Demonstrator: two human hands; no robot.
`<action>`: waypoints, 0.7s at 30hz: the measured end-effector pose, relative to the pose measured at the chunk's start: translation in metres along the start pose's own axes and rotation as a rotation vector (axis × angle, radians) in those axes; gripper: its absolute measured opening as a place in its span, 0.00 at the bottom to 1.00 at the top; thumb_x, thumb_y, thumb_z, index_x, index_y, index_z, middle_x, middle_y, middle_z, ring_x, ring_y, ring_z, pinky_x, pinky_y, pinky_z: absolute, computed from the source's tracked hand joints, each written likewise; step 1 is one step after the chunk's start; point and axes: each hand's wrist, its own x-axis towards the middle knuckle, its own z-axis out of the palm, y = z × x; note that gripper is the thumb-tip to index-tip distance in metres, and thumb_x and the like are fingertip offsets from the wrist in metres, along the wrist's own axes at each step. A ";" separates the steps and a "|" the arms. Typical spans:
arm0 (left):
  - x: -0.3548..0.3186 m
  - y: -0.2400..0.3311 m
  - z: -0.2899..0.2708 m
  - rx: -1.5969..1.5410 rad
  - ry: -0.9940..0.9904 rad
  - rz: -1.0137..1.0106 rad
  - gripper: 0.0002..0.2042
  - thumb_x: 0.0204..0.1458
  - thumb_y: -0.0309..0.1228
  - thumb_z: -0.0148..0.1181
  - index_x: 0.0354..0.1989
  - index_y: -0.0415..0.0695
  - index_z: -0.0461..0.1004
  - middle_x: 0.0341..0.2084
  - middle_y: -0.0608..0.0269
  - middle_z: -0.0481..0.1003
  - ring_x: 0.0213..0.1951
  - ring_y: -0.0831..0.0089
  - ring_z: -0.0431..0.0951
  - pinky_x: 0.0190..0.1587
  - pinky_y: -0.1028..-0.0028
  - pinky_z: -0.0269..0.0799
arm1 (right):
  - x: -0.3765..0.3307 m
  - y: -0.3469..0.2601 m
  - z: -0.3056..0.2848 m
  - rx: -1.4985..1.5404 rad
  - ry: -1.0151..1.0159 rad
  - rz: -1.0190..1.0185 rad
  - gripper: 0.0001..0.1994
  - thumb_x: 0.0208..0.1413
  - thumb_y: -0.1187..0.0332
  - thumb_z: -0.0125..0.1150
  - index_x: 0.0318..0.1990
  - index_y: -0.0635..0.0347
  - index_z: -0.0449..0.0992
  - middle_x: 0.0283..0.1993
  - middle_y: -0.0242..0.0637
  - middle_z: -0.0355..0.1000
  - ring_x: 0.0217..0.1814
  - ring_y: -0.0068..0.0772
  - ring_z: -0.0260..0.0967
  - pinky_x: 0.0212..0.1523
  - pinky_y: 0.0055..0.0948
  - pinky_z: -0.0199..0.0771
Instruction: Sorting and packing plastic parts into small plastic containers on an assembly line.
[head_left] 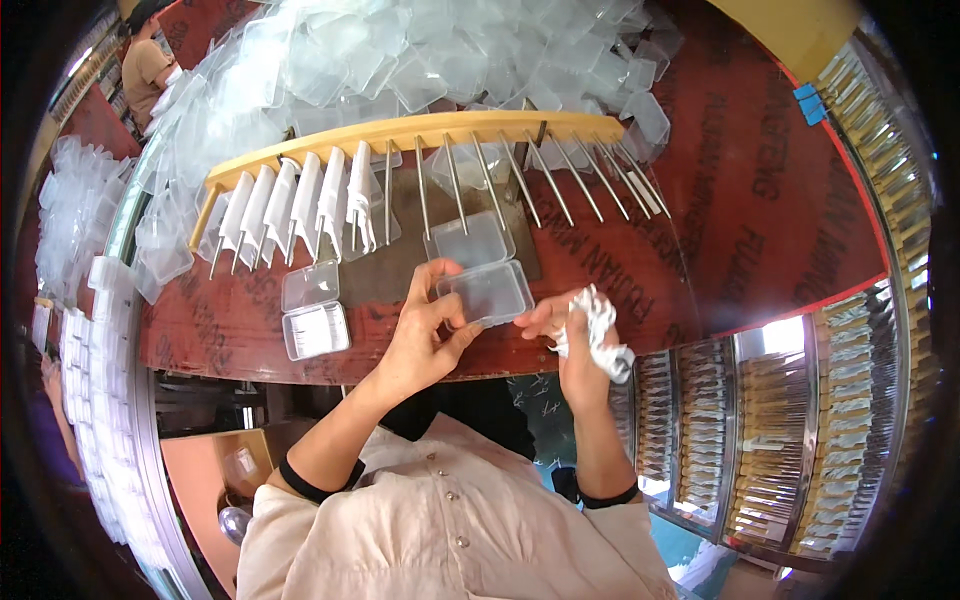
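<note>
My left hand is closed on the left edge of a clear plastic box, whose hinged lid stands open on the far side. At the box's right corner are the fingertips of my right hand; whether they touch it I cannot tell. That hand is closed round a crumpled white cloth, which hangs out past the fingers. Beyond my hands runs a wooden bar with a row of metal rods pointing toward me. White folded pieces hang on the rods at its left end.
A second clear box lies open near the table's front edge, with something white inside. Heaped clear boxes cover the far side of the red table. Racks of rods stand at the right. Another person is at the far left.
</note>
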 end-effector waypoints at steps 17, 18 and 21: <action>-0.021 0.009 -0.012 0.103 -0.023 0.121 0.10 0.47 0.21 0.69 0.32 0.40 0.71 0.58 0.50 0.67 0.58 0.62 0.70 0.54 0.67 0.68 | -0.007 0.007 -0.033 -0.427 0.242 -0.141 0.11 0.68 0.65 0.50 0.49 0.63 0.64 0.48 0.43 0.76 0.49 0.32 0.73 0.56 0.31 0.68; -0.025 0.015 -0.011 0.095 -0.057 0.071 0.17 0.43 0.21 0.71 0.40 0.41 0.70 0.57 0.49 0.67 0.58 0.60 0.71 0.54 0.66 0.68 | -0.004 0.000 -0.026 -0.403 0.137 -0.186 0.11 0.68 0.64 0.50 0.49 0.63 0.64 0.51 0.45 0.75 0.53 0.34 0.72 0.59 0.34 0.66; -0.036 0.018 -0.009 0.000 -0.162 -0.097 0.45 0.36 0.21 0.76 0.66 0.43 0.57 0.57 0.50 0.69 0.57 0.58 0.72 0.57 0.64 0.68 | 0.003 0.000 0.013 -0.240 -0.182 -0.276 0.13 0.67 0.64 0.52 0.51 0.62 0.64 0.62 0.49 0.69 0.65 0.40 0.65 0.67 0.44 0.54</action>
